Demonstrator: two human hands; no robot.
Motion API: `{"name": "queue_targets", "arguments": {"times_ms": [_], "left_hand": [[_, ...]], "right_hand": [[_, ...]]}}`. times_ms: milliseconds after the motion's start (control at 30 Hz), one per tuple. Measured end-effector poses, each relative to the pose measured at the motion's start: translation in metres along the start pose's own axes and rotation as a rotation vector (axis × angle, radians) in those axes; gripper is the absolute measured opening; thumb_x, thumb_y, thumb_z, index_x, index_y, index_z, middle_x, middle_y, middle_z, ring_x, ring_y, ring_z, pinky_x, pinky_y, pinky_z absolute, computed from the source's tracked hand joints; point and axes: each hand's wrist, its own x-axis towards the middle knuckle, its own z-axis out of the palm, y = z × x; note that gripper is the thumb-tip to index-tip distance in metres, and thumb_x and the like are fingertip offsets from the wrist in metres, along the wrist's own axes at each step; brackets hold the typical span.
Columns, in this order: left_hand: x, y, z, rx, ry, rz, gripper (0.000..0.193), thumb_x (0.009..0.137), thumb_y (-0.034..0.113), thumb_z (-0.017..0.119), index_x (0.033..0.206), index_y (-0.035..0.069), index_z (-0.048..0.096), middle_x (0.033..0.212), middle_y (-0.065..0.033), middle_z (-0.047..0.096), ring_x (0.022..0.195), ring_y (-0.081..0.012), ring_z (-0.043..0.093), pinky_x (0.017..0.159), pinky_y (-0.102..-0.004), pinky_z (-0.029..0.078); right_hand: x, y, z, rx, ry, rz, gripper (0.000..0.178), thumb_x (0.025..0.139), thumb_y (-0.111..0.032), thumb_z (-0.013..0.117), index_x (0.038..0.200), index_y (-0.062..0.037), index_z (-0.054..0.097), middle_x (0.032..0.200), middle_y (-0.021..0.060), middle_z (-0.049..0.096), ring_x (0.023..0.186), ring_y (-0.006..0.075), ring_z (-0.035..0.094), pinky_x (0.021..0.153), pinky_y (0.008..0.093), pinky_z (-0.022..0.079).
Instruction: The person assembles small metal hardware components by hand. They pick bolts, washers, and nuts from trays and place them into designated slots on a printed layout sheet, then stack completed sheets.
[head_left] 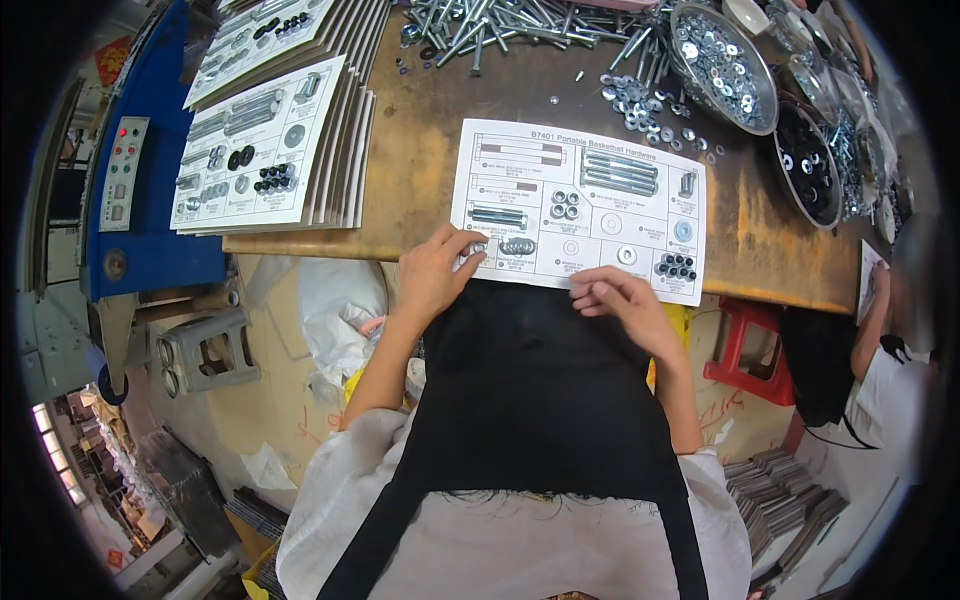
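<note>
A white hardware card [520,215] with printed boxes lies at the table's front edge. On it sit a row of long bolts [618,172], shorter bolts [498,217], a group of nuts [565,204], overlapping washers [517,246] and black-centred nuts [675,267]. My left hand [428,277] is at the card's lower left corner, thumb and forefinger closed around small metal pieces that I cannot make out. Over the card's lower edge rests my right hand [630,305], its fingers loosely bent and apart, with nothing seen in them.
Stacked filled cards [260,150] stand at the left. Loose bolts [490,30] and scattered washers [640,105] lie at the back; a metal bowl of washers [725,70] and one of black parts [806,165] are at the right. Another person's arm [872,310] shows far right, by a red stool [750,350].
</note>
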Motion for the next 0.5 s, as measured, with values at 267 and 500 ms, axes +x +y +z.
{"name": "queue_targets", "arguments": {"times_ms": [267,500], "left_hand": [[0.007,0.003,-0.009,-0.106,-0.044,-0.104,0.017,0.084,0.017,0.07,0.101,0.016,0.068,0.086,-0.0032,0.059,0.071,-0.022,0.062,0.061,-0.034,0.048],[0.02,-0.021,0.003,-0.224,0.207,-0.329,0.021,0.093,0.006,0.056,0.112,0.001,0.061,0.091,-0.0128,0.064,0.078,-0.0222,0.063,0.07,-0.032,0.051]], "right_hand": [[-0.012,-0.021,-0.065,-0.075,0.486,-0.249,0.027,0.1,-0.015,0.049,0.119,-0.0004,0.061,0.106,0.009,0.066,0.093,0.0127,0.062,0.082,0.027,0.051],[-0.015,0.023,-0.151,-0.802,1.145,-0.301,0.028,0.094,-0.008,0.049,0.118,-0.0002,0.06,0.117,0.0167,0.063,0.109,0.0284,0.06,0.095,0.0353,0.045]]}}
